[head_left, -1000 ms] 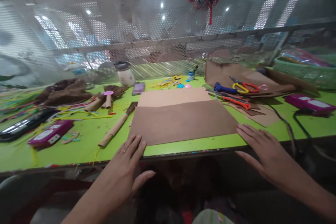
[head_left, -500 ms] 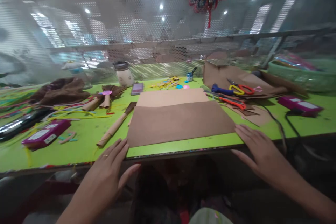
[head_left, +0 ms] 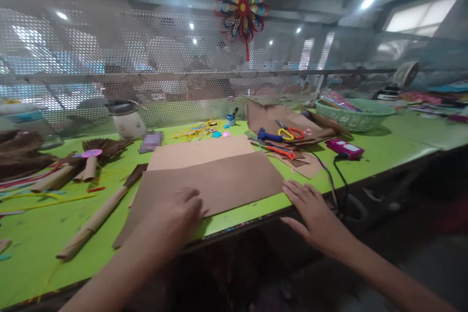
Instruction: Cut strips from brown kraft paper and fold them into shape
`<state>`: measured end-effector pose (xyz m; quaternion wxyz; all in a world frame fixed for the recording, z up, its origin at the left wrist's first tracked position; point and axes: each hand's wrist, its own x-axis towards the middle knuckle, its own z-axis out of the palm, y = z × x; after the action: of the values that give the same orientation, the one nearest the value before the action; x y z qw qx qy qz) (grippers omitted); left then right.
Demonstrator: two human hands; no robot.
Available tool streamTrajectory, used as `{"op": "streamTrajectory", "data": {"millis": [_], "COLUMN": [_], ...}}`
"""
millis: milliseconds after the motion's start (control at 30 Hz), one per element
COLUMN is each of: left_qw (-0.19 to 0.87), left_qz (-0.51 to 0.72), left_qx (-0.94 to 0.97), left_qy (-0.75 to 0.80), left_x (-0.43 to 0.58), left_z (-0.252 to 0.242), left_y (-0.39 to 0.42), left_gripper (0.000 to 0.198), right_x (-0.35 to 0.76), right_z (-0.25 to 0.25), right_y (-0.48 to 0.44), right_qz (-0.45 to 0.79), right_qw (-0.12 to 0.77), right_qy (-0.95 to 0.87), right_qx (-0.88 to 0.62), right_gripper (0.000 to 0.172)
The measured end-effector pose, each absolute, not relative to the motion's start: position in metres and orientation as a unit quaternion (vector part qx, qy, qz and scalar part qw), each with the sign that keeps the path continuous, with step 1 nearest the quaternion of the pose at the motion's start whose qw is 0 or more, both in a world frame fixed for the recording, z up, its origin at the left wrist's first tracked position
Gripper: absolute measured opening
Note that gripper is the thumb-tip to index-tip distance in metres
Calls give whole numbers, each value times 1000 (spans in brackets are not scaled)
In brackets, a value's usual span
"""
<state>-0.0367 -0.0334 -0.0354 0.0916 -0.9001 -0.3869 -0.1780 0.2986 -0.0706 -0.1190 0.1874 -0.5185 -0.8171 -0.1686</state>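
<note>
With the brown paper as the centre of our dial, we have it lying before us by the front edge of a green table (head_left: 395, 131), a paler strip along its far side. The brown paper (head_left: 226, 178) is under our left hand (head_left: 179, 217) at seven o'clock; its fingers look bent but blurred, and we cannot tell whether they grip anything. Our right hand (head_left: 310, 209), toward four, lies with fingers extended and unclenched, fingertips at the paper's near right corner. The tabletop looks smooth and bright, its front rim dark and specked with colour. We find a paper tube (head_left: 93, 224) between eight and nine, a pale jar (head_left: 126, 121) at ten and a green basket (head_left: 354, 116) at two. Beyond rises a perforated screen (head_left: 171, 53); a petalled ornament (head_left: 242, 7) hangs at twelve, and a bright window (head_left: 420, 15) glows high toward two in the dim room.
</note>
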Motion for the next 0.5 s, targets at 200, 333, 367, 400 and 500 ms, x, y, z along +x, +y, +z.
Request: {"op": "streamTrajectory", "data": {"millis": [200, 333, 367, 400, 500], "left_qw": [9, 4, -1, -7, -26], "left_qz": [-119, -123, -123, -123, -130], "left_qx": [-962, -958, -954, -950, -940], "left_qy": [-245, -259, -274, -288, -315], "left_x": [59, 64, 63, 61, 59], "left_z": [-42, -61, -65, -68, -74], "left_y": [-4, 12, 15, 16, 16], "left_gripper": [25, 39, 40, 40, 40], "right_x": [302, 315, 319, 323, 334], "right_z": [-115, -99, -92, -83, -56], "right_y": [-73, -71, -66, -58, -14], "right_qz": [-134, -67, -47, -32, -35], "right_qw": [179, 188, 199, 216, 281], "right_qy": [-827, -844, -844, -843, -828], "right_qx": [-515, -498, -495, -492, -483], "right_gripper": [57, 50, 46, 41, 31]}}
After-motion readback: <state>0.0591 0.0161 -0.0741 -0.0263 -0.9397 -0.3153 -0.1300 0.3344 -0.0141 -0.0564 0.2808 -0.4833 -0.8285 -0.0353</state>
